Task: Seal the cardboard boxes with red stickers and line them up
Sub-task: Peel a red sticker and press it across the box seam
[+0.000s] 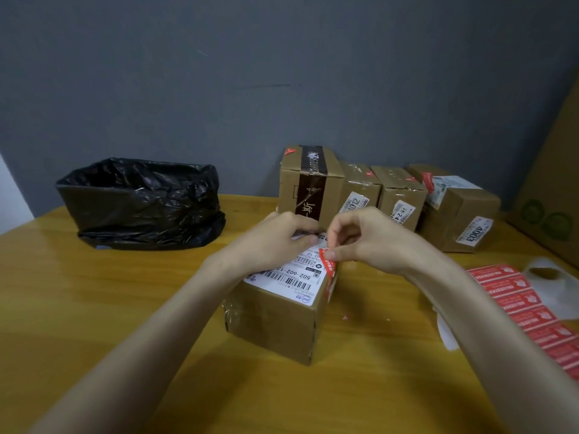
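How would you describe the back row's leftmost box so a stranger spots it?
Along the grey wall, four brown cardboard boxes stand in a row on the wooden table. The tall cardboard box at the left end alone wears a dark tape band.

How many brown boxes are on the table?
5. Four along the wall: tall box, second, third, fourth. Fifth box in front, under the left hand. Others may hide behind.

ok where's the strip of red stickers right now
Head view: the strip of red rectangular stickers lies on the yellow wooden table at far right, beside the right forearm.
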`<control>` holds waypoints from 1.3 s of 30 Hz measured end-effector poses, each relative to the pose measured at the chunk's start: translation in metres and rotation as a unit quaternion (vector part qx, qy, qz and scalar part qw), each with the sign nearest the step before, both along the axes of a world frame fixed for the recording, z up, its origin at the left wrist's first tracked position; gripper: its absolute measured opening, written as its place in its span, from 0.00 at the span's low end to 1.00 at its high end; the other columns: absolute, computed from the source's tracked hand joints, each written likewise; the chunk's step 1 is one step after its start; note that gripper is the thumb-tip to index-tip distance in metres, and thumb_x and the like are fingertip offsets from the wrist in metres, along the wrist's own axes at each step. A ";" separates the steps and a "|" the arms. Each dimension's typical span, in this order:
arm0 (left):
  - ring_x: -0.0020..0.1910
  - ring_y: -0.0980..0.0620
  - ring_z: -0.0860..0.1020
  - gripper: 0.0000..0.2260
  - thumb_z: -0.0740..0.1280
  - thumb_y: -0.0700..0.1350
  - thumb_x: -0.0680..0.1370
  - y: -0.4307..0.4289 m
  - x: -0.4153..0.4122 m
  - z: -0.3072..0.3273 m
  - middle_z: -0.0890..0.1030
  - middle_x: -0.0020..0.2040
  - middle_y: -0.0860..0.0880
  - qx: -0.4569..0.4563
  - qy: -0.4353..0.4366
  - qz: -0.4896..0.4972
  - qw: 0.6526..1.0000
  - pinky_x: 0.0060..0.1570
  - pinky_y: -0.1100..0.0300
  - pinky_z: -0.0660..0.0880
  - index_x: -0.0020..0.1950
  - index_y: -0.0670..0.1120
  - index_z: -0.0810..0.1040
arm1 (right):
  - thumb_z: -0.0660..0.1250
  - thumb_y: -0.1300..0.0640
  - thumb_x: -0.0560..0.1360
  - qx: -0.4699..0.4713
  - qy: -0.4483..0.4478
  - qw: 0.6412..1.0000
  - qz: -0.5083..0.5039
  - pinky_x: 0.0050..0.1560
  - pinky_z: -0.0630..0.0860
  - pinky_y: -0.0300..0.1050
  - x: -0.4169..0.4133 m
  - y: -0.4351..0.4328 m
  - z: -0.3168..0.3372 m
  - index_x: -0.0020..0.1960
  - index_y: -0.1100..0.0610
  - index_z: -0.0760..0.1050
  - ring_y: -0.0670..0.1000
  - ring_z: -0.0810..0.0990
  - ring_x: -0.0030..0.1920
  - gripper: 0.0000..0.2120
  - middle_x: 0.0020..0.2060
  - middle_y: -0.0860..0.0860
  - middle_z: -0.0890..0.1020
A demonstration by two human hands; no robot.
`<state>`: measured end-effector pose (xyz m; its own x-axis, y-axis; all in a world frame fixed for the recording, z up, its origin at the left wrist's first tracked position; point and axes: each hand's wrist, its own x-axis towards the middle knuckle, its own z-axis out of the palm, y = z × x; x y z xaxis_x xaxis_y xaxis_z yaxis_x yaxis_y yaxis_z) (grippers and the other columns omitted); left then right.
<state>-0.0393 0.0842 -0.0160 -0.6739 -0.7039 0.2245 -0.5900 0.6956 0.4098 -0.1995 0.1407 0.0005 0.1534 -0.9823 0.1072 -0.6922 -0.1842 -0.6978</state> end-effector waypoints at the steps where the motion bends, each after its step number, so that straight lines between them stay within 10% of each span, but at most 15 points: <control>1: 0.53 0.54 0.79 0.12 0.62 0.46 0.79 -0.001 0.002 0.001 0.81 0.56 0.50 0.001 0.012 0.014 1.000 0.54 0.57 0.74 0.61 0.49 0.78 | 0.73 0.64 0.69 -0.003 -0.003 1.000 -0.003 0.49 0.77 0.47 0.000 -0.001 -0.001 0.34 0.52 0.74 0.49 0.80 0.43 0.11 0.36 0.49 0.82; 9: 0.61 0.58 0.72 0.13 0.65 0.45 0.78 -0.017 0.045 0.021 0.77 0.63 0.52 0.030 0.092 0.115 0.989 0.61 0.65 0.65 0.62 0.49 0.78 | 0.73 0.61 0.70 -0.008 0.032 0.999 -0.010 0.50 0.77 0.45 0.003 -0.001 0.001 0.37 0.51 0.80 0.45 0.79 0.42 0.06 0.37 0.48 0.82; 15: 0.67 0.60 0.67 0.15 0.64 0.48 0.78 -0.005 0.037 0.030 0.70 0.69 0.56 0.085 -0.028 -0.012 0.996 0.65 0.64 0.65 0.65 0.53 0.74 | 0.72 0.62 0.71 -0.026 0.058 0.998 0.014 0.47 0.76 0.39 0.005 0.001 0.004 0.34 0.50 0.78 0.44 0.79 0.44 0.10 0.39 0.47 0.82; 18: 0.57 0.63 0.73 0.16 0.58 0.47 0.81 0.004 0.017 0.023 0.74 0.66 0.52 0.107 -0.104 -0.102 0.984 0.51 0.73 0.70 0.69 0.50 0.70 | 0.72 0.64 0.70 -0.014 0.025 0.999 0.023 0.51 0.77 0.42 0.000 0.001 0.003 0.34 0.51 0.79 0.45 0.80 0.44 0.10 0.38 0.49 0.83; 22: 0.69 0.63 0.60 0.19 0.54 0.46 0.82 0.003 0.009 0.010 0.63 0.74 0.54 0.087 -0.111 -0.112 0.984 0.58 0.80 0.55 0.73 0.52 0.63 | 0.72 0.66 0.70 -0.002 -0.018 0.999 0.028 0.46 0.77 0.39 -0.004 0.001 0.004 0.35 0.54 0.80 0.44 0.78 0.40 0.09 0.36 0.51 0.82; 31: 0.75 0.61 0.47 0.21 0.51 0.47 0.83 0.002 0.008 0.007 0.52 0.77 0.57 0.087 -0.131 -0.099 0.983 0.68 0.69 0.42 0.76 0.53 0.54 | 0.70 0.67 0.70 -0.026 -0.022 0.998 0.046 0.45 0.76 0.34 -0.008 0.013 -0.002 0.39 0.56 0.77 0.47 0.79 0.46 0.07 0.41 0.52 0.81; 39: 0.74 0.62 0.47 0.21 0.51 0.47 0.83 0.006 0.009 0.010 0.51 0.76 0.60 0.109 -0.132 -0.082 0.982 0.64 0.72 0.43 0.76 0.55 0.54 | 0.74 0.70 0.64 -0.126 -0.217 0.967 -0.052 0.47 0.79 0.41 -0.006 0.024 -0.035 0.35 0.61 0.76 0.48 0.80 0.43 0.09 0.38 0.55 0.82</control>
